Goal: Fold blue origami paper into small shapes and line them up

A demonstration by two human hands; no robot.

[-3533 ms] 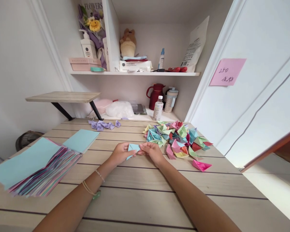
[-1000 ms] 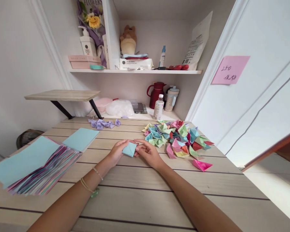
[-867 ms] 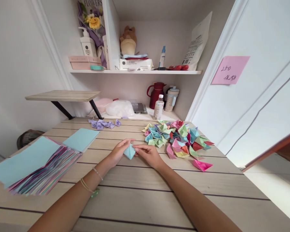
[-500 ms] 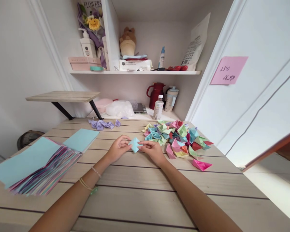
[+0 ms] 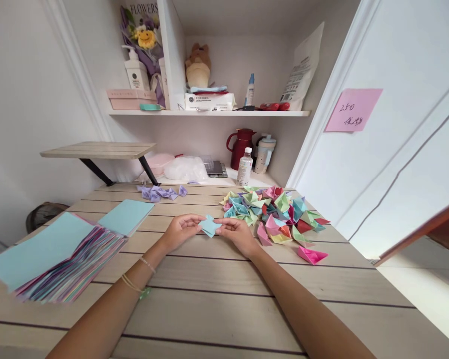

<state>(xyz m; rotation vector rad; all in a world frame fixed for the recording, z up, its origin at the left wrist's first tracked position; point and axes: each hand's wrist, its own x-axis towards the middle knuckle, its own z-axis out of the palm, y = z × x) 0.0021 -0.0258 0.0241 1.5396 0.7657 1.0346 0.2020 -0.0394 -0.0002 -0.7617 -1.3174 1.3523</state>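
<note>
A small piece of folded light-blue paper is held just above the middle of the table, between my two hands. The fingers of my left hand pinch its left side. Thumb and fingertips of my right hand grip the right side. To the right of my hands lies a heap of folded paper boats in many colours. One bright pink boat sits apart at the near edge of that heap.
At left, a fanned stack of coloured paper lies beside a light-blue sheet pad. Purple folded papers lie at the back. Behind the table stand a clear bottle and a red jug. A small raised shelf overhangs the back left.
The light-blue paper has changed from an upright diamond to a wider, flatter shape, its side points pulled slightly apart. Both hands stay in nearly the same place.
</note>
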